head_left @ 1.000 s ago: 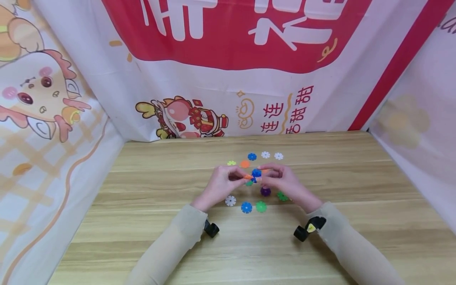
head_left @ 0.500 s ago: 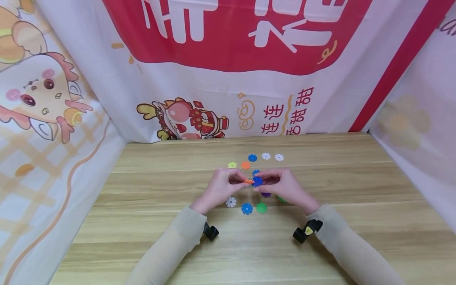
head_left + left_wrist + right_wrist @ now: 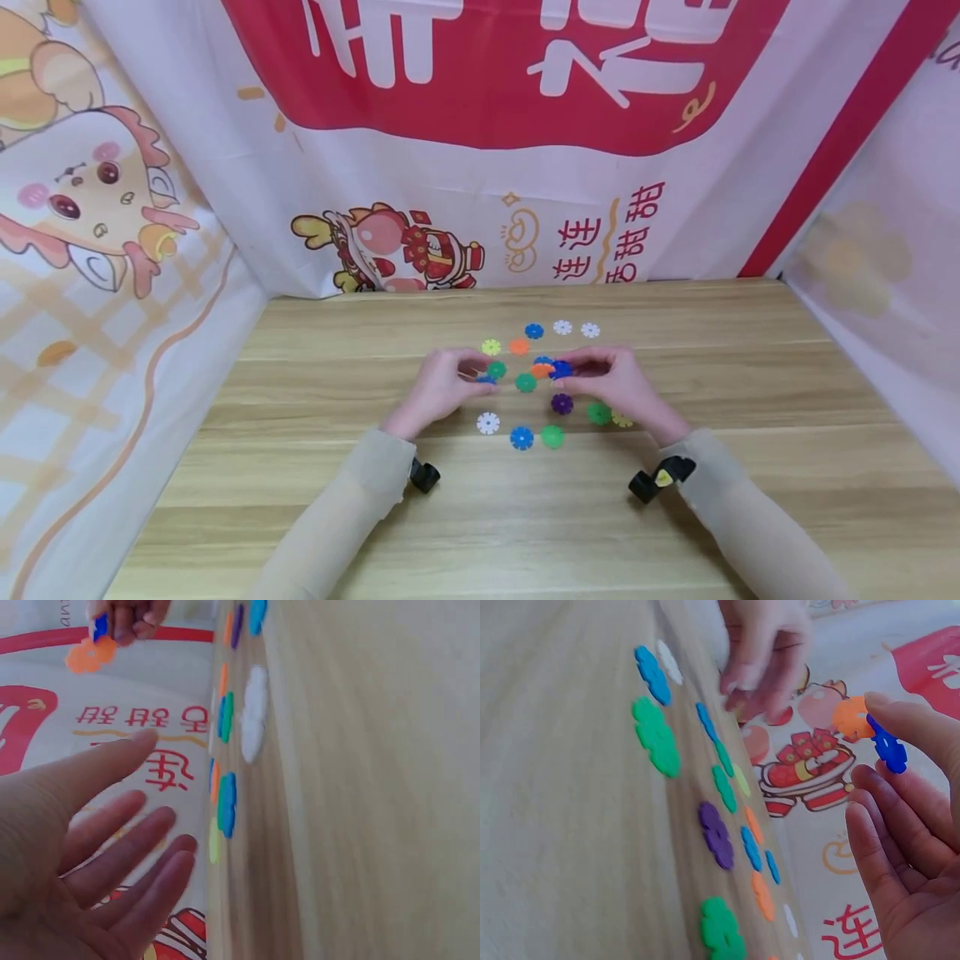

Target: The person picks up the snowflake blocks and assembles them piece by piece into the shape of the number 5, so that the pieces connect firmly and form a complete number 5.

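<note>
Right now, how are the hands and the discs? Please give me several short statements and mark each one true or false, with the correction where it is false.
1. The right hand pinches a dark blue disc. True.
2. An orange disc is joined to the dark blue disc. True.
3. The left hand also holds a disc. False: it holds nothing.
4. The purple disc lies on the table. True.
5. The two hands touch each other. False: they are apart.
6. In the head view, the nearest white disc is right of the nearest blue disc. False: it is to the left.
</note>
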Action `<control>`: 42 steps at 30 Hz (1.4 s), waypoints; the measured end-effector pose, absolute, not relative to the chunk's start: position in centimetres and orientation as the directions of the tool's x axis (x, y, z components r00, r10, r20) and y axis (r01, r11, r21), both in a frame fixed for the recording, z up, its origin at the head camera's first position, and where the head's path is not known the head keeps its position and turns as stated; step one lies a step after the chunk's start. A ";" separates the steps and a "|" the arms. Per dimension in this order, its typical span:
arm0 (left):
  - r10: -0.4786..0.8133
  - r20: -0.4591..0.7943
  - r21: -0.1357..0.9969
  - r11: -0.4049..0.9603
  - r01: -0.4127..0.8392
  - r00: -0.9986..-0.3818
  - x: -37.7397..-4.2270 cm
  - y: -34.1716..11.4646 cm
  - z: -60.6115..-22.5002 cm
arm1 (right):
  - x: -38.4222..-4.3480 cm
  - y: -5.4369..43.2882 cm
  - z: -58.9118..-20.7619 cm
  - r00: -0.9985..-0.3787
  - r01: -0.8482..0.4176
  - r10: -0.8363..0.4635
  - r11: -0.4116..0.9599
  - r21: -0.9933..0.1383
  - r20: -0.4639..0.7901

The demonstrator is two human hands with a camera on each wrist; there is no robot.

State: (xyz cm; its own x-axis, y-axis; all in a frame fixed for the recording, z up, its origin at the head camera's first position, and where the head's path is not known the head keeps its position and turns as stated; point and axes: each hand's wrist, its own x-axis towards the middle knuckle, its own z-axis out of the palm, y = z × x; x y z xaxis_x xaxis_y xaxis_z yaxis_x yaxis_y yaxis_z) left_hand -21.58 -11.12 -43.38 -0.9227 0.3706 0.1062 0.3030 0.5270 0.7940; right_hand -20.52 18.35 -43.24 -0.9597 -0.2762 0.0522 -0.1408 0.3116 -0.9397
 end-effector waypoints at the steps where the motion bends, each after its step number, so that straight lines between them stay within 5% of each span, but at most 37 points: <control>1: 0.367 0.085 0.777 0.557 0.292 -0.927 -21.8 -11.2 -43.5 | -20.6 18.6 -43.1 -0.961 -0.142 -0.273 0.315 -0.938 0.054; 12: 0.336 -0.068 0.664 0.718 0.209 -0.939 -23.4 -10.7 -43.9 | -20.7 19.1 -42.2 -0.965 -0.140 -0.255 0.322 -0.936 0.056; 42: 0.333 -0.065 0.726 0.663 0.185 -0.941 -23.0 -11.1 -44.1 | -20.4 19.1 -42.5 -0.967 -0.136 -0.249 0.318 -0.938 0.056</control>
